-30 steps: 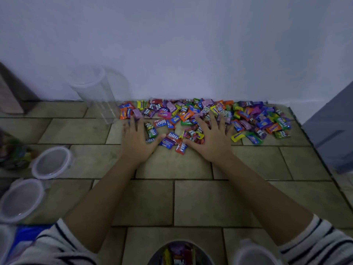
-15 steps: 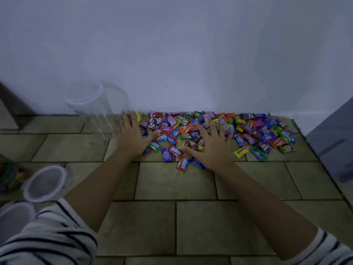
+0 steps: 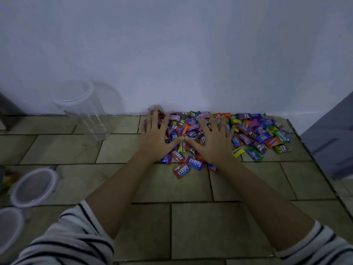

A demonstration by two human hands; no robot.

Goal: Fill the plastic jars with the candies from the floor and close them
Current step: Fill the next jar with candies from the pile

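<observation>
**Striped sleeves, uncovered forearms**

A long-sleeved top is worn, and only its sleeves are seen, at the lower corners of the head view. The left sleeve [image 3: 65,238] is made of a light, whitish fabric crossed by thin, widely spaced dark stripes that run around the arm; soft folds are seen in it. The right sleeve [image 3: 322,245] is patterned alike. The left forearm [image 3: 122,190] and right forearm [image 3: 263,197] are left uncovered from the cuffs down to the bare left hand [image 3: 154,138] and right hand [image 3: 212,142].

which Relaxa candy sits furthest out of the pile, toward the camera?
The red Relaxa candy: it is lowest in view, on its own just below-left of the purple one.
</observation>
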